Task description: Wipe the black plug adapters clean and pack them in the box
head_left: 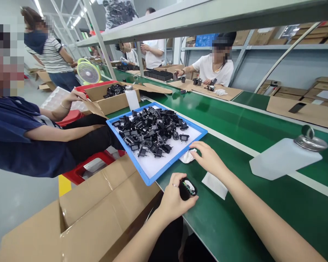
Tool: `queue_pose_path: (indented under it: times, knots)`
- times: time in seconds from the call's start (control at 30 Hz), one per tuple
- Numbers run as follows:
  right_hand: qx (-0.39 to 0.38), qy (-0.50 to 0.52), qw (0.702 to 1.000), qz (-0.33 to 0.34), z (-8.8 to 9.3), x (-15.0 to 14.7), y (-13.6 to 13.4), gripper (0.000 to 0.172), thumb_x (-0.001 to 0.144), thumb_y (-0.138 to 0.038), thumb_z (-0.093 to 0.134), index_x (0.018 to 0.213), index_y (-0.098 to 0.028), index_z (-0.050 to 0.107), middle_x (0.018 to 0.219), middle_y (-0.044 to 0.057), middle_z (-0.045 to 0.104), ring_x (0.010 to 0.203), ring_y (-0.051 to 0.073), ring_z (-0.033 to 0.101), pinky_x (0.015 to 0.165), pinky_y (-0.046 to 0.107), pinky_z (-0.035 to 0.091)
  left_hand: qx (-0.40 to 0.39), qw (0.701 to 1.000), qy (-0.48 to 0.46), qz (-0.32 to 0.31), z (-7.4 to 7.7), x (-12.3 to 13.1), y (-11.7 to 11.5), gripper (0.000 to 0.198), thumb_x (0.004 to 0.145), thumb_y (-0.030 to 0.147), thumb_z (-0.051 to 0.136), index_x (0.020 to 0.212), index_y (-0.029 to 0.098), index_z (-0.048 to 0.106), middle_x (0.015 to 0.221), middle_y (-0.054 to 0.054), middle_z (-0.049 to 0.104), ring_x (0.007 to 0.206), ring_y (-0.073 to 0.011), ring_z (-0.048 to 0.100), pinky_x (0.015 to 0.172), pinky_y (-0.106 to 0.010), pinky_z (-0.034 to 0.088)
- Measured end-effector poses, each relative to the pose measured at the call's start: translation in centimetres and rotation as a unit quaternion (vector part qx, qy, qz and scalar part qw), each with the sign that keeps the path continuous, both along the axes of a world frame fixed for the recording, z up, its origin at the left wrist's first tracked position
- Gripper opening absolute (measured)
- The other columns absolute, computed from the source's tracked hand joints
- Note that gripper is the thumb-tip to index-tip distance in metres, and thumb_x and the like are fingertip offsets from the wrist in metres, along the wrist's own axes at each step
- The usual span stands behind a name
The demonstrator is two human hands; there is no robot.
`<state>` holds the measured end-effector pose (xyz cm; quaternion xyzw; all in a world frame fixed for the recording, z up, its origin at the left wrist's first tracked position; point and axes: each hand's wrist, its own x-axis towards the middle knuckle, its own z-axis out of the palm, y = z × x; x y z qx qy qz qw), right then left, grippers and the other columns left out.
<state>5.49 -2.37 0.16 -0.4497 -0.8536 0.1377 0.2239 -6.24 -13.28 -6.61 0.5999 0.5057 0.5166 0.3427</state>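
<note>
My left hand grips a small black oval casing between thumb and fingers, just over the bench's near edge. The casing's open end faces up, showing a green circuit board and something white inside. My right hand is open and empty, its fingers at the right edge of a blue-rimmed tray. Heaped in the tray are many black plug pieces with metal pins. A crumpled white wipe lies beneath my right fingers, partly hidden. Under the right wrist rests a folded white pad.
A clear dispenser bottle with a metal top stands at the right, another bottle behind the tray. Cardboard boxes fill the lower left. A co-worker sits at the left; another person works across the green bench.
</note>
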Motion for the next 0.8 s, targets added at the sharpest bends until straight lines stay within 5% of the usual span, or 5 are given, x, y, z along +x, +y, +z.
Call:
queue_pose_path:
  times: [0.3,0.4,0.57,0.7,0.8]
  knots:
    - [-0.058,-0.170,0.984,-0.005,-1.4,-8.8,2.7,0.039,0.070,-0.038,0.053,0.095,-0.009,0.054,0.097,0.018,0.050,0.092,0.033,0.043,0.072,0.043,0.037,0.017,1.000,0.008,0.011,-0.6,-0.2,0.0,0.058,0.048,0.024,0.069,0.098,0.020,0.039,0.115,-0.013,0.036,0.106,-0.0278,0.037,0.086,-0.045,0.031]
    - [-0.049,-0.155,0.987,-0.003,-2.2,-8.6,3.2,0.033,0.074,-0.033,0.050,0.098,-0.011,0.054,0.098,0.016,0.050,0.094,0.031,0.042,0.074,0.040,0.037,-0.001,1.000,-0.024,-0.010,0.0,-0.9,-0.8,0.060,0.055,0.025,0.065,0.107,0.021,0.036,0.120,-0.012,0.032,0.112,-0.0264,0.032,0.090,-0.043,0.028]
    - [-0.044,-0.109,0.993,0.030,-1.6,-6.7,3.1,0.023,0.080,-0.020,0.039,0.097,-0.016,0.054,0.095,0.006,0.055,0.088,0.018,0.048,0.076,0.027,0.038,-0.026,0.992,-0.117,0.045,1.5,-2.8,-1.3,0.040,0.068,0.022,0.053,0.106,0.024,0.039,0.115,-0.007,0.040,0.105,-0.0206,0.040,0.086,-0.036,0.035]
    - [0.003,0.002,0.997,0.073,0.1,-5.2,0.2,0.023,0.080,-0.017,0.037,0.094,-0.018,0.055,0.093,0.003,0.055,0.085,0.015,0.050,0.074,0.024,0.040,-0.063,0.966,-0.244,0.067,3.0,-4.1,0.6,0.033,0.070,0.029,0.051,0.102,0.023,0.042,0.109,-0.005,0.044,0.094,-0.0176,0.048,0.073,-0.028,0.043]
    - [0.052,0.050,0.988,0.136,1.4,-4.0,-3.2,0.026,0.080,-0.017,0.034,0.097,-0.021,0.054,0.102,0.005,0.049,0.084,0.015,0.051,0.071,0.026,0.042,-0.105,0.935,-0.338,0.026,4.1,-4.4,2.0,0.030,0.070,0.036,0.050,0.094,0.019,0.049,0.089,-0.005,0.054,0.075,-0.0148,0.055,0.057,-0.024,0.046]
